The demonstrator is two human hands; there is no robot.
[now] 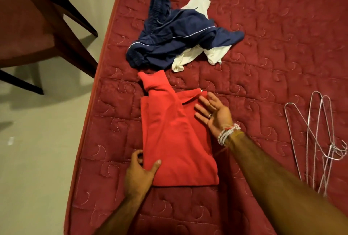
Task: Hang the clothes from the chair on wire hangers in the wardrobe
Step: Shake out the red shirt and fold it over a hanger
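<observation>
Left hand: I see my left hand (140,169) pinching the red garment (175,140) at its near-left edge, thumb on top, probably to lift it.
Right hand: my right hand (212,114) is released, palm up with fingers spread at the far-right edge, grasping nothing.
Red garment: folded flat on the bed (263,65), not yet hung.
Wire hangers (318,140): a tangled bunch well to the right; I judge they need separating.
Beyond: navy garment (175,39) heaped over white garment (199,5).
Chair (37,27): left of the bed.
Wardrobe: not visible.
</observation>
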